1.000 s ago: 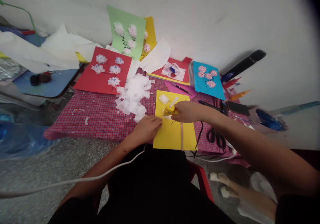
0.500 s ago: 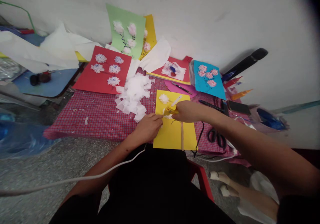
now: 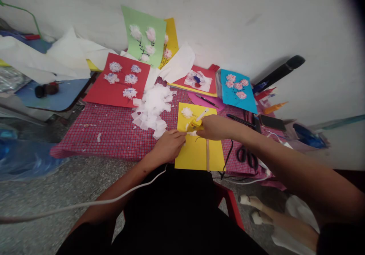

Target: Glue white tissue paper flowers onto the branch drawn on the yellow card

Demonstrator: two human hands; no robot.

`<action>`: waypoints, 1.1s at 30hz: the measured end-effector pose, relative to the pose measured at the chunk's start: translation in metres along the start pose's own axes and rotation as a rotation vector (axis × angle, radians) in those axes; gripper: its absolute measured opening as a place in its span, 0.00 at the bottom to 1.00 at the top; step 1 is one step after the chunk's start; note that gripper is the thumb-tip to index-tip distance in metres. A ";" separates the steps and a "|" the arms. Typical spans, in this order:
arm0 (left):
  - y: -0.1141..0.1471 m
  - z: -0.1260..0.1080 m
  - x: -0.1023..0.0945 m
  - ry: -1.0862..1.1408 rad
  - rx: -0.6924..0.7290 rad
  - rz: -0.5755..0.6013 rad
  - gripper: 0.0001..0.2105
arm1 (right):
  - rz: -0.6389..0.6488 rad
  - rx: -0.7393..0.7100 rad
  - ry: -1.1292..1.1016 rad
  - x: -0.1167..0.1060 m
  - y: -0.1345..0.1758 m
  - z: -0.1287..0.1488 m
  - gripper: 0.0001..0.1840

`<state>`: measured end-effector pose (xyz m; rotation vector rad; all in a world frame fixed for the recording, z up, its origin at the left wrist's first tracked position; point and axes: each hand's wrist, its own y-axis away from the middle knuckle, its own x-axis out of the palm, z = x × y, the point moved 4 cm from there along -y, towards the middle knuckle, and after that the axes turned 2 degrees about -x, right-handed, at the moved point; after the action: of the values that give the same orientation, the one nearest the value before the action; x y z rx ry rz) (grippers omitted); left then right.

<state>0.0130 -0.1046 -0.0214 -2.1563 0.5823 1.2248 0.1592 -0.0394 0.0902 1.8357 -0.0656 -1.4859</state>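
A yellow sheet of card (image 3: 194, 154) lies in front of me, with a white tissue flower (image 3: 186, 112) near its top left. In my right hand (image 3: 213, 127) is a yellow hot glue gun (image 3: 195, 124), a pale glue stick (image 3: 202, 114) poking from its back and its nozzle pointing left. My left hand (image 3: 170, 144) reaches over the card's left edge, fingertips pinched close to the nozzle; what they hold is too small to make out. A white bit of tissue (image 3: 192, 133) shows below the gun. A flat wooden stick (image 3: 208, 154) lies lower on the card.
Cut white tissue squares (image 3: 155, 105) are heaped left of the card on the checked tablecloth (image 3: 111, 133). Finished flower cards stand behind, including a red one (image 3: 98, 86) and a blue one (image 3: 228, 95). Black scissors (image 3: 246, 157) and a dark cable (image 3: 228, 154) lie at right.
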 end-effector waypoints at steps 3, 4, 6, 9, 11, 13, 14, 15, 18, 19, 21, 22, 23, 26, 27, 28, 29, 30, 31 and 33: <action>0.000 0.000 0.000 -0.002 0.001 0.004 0.12 | 0.009 0.015 -0.005 -0.001 0.001 0.000 0.23; 0.000 0.000 0.000 -0.005 -0.001 0.006 0.12 | 0.015 0.022 -0.007 -0.001 0.002 0.000 0.23; 0.000 0.000 0.000 -0.011 -0.003 0.009 0.12 | 0.022 0.028 -0.009 -0.001 0.002 0.000 0.23; 0.001 0.000 0.001 -0.017 0.006 0.008 0.11 | 0.016 0.013 -0.014 0.000 0.002 0.000 0.24; 0.001 0.000 0.001 -0.021 0.006 0.003 0.11 | 0.007 0.003 -0.026 0.001 0.001 -0.001 0.23; 0.001 0.000 0.001 -0.019 0.003 0.001 0.11 | -0.001 0.003 -0.036 0.002 0.000 -0.002 0.23; 0.001 0.000 0.000 -0.018 0.000 0.000 0.12 | -0.003 0.005 -0.039 0.002 0.000 -0.002 0.23; 0.001 0.000 0.000 -0.017 -0.002 0.000 0.12 | -0.005 0.007 -0.041 0.002 0.000 -0.002 0.23; 0.001 -0.001 -0.001 -0.020 -0.003 -0.004 0.12 | 0.002 0.000 -0.051 0.001 0.001 0.000 0.22; 0.001 -0.001 -0.002 -0.020 -0.004 -0.004 0.12 | 0.006 -0.004 -0.053 0.001 0.001 0.001 0.22; 0.001 -0.001 -0.002 -0.015 -0.002 0.003 0.12 | 0.010 -0.006 -0.051 0.001 0.002 0.002 0.22; 0.001 -0.001 -0.002 -0.011 -0.001 0.005 0.12 | 0.008 -0.007 -0.048 0.001 0.001 0.002 0.22; 0.001 -0.001 -0.002 -0.008 -0.002 0.005 0.12 | 0.002 -0.006 -0.045 0.001 0.001 0.002 0.22; 0.001 -0.001 -0.002 -0.005 -0.002 -0.005 0.11 | -0.017 -0.005 -0.042 0.004 0.000 0.000 0.23; 0.001 -0.001 -0.002 -0.006 -0.003 -0.006 0.11 | -0.020 -0.004 -0.042 0.004 0.000 0.000 0.23; 0.001 -0.001 -0.002 -0.009 -0.004 -0.007 0.12 | -0.020 -0.001 -0.042 0.005 0.000 -0.001 0.23; 0.001 -0.001 -0.002 -0.012 -0.002 -0.006 0.12 | -0.019 0.001 -0.040 0.005 0.000 -0.001 0.23; 0.001 -0.001 -0.003 -0.016 0.002 -0.006 0.12 | -0.018 0.001 -0.037 0.004 0.001 0.000 0.22; 0.001 -0.001 -0.003 -0.022 0.004 -0.008 0.12 | -0.017 0.003 -0.033 0.003 0.002 0.000 0.22; 0.001 -0.001 -0.003 -0.028 0.011 -0.009 0.11 | -0.020 0.009 -0.028 0.001 0.004 0.002 0.21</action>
<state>0.0121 -0.1058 -0.0186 -2.1263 0.5660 1.2426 0.1596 -0.0432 0.0914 1.8277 -0.0671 -1.5277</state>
